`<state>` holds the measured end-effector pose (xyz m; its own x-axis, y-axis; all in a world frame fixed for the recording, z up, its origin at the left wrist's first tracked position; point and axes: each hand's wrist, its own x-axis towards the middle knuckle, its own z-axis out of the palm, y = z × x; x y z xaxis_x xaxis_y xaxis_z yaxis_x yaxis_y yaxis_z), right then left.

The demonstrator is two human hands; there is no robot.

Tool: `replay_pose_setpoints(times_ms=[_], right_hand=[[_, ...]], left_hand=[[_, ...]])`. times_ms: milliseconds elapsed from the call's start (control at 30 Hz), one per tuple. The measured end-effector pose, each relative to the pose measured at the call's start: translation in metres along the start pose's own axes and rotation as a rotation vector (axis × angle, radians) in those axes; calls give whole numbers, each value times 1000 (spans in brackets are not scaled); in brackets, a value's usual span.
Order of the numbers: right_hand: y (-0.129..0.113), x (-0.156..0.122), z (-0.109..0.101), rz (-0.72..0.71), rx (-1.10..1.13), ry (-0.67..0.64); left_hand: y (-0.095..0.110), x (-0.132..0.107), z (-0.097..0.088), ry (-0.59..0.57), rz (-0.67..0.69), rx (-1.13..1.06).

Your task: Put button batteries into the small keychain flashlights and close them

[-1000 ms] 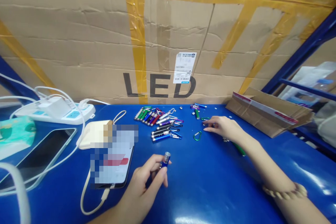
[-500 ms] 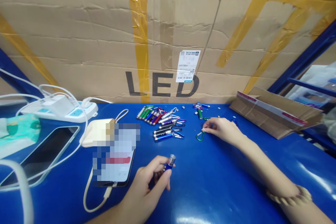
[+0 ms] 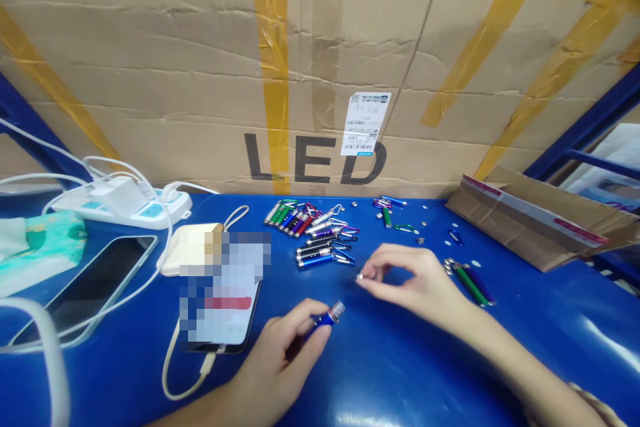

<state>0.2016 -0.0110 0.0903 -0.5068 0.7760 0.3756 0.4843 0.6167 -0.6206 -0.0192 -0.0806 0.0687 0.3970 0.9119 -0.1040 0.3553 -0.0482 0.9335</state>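
My left hand [image 3: 293, 343] is closed around a small blue metal flashlight barrel [image 3: 320, 325]. Its silver threaded end [image 3: 338, 310] points up and to the right, toward my other hand. My right hand [image 3: 400, 277] pinches a small silver piece [image 3: 359, 277] between thumb and fingertips, slightly above and right of the barrel and apart from it. What kind of piece it is I cannot make out. Beyond both hands lies a group of small flashlights in several colours with carabiner clips, the nearest a blue flashlight [image 3: 317, 261].
Green and blue barrels [image 3: 470, 283] lie beside my right forearm. A green carabiner [image 3: 404, 228], a blue carabiner [image 3: 455, 237] and small silver parts lie behind. An open cardboard box [image 3: 530, 227] stands right. Phones, a cream power bank [image 3: 187, 250], cables and a power strip [image 3: 143, 210] occupy the left.
My right hand has come nearer and left toward the barrel, with a silver piece at its fingertips. The green carabiner at those fingertips no longer shows there. My left hand has tilted the barrel rightward.
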Motion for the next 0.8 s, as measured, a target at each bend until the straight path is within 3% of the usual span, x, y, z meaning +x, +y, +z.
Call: replay_pose_setpoints(times_ms=[167,433,800], right_hand=[[-22,-6,20,-70,200,10],[-27,-9,17,-124,247,102],[-23,-12,23,-84,293,-51]], left_hand=[[-1,1,-1,-25,58,-5],[-1,1,0,-34,48,-27],[-5,0,-1,-33,42,-39]])
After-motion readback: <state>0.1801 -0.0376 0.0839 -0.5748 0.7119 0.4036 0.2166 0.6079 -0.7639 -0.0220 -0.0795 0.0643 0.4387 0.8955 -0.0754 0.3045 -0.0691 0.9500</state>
